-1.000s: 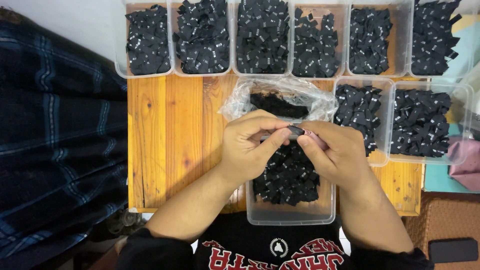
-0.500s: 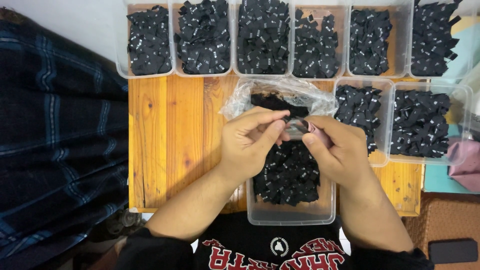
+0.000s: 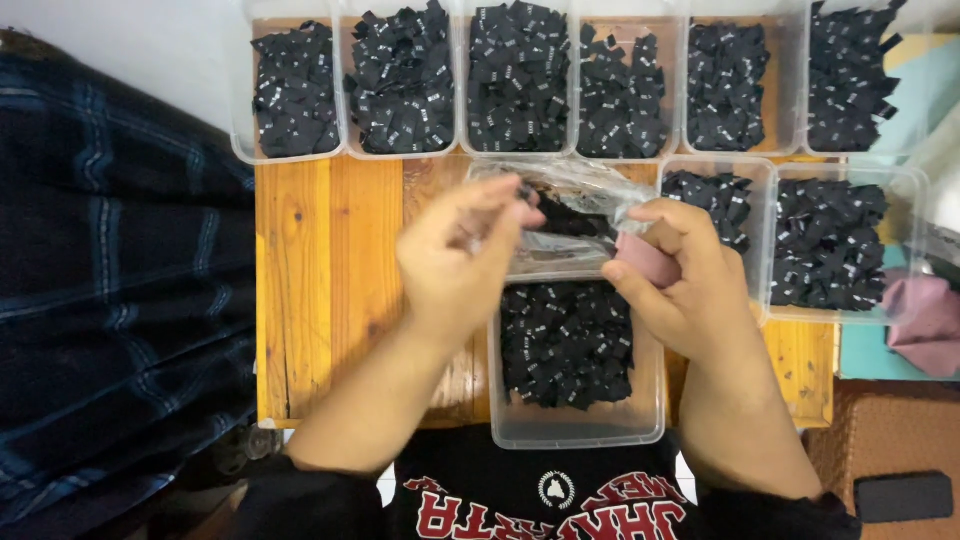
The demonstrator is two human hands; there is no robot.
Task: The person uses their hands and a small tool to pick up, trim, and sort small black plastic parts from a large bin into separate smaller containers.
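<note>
While both hands work above the near tub, this is how things stand.

Landmark: the near tub [image 3: 578, 425], a clear plastic box at the table's front edge, half full of small black fabric labels [image 3: 565, 340].

Left hand: my left hand [image 3: 455, 265] sits just left of the near tub's far end, fingers curled, thumb and forefinger pinched on the edge of a clear plastic bag [image 3: 560, 215].

Right hand: my right hand [image 3: 680, 285] is over the near tub's far right corner, fingers bent and gripping the bag's other side, with something small and pink tucked under the thumb; I cannot tell what it is.

Bag: stretched between both hands, above the far end of the near tub, a few black labels showing inside it.

Step in hand: as I judge it, opening or spreading the bag's mouth over the near tub.

Next move calls for: a steady two-sided grip, the mouth held wide and kept over the near tub so no labels spill onto the wooden table [image 3: 330, 280].

Beyond the near tub: a row of clear tubs [image 3: 520, 80] of the same black labels; two more to the right.
</note>
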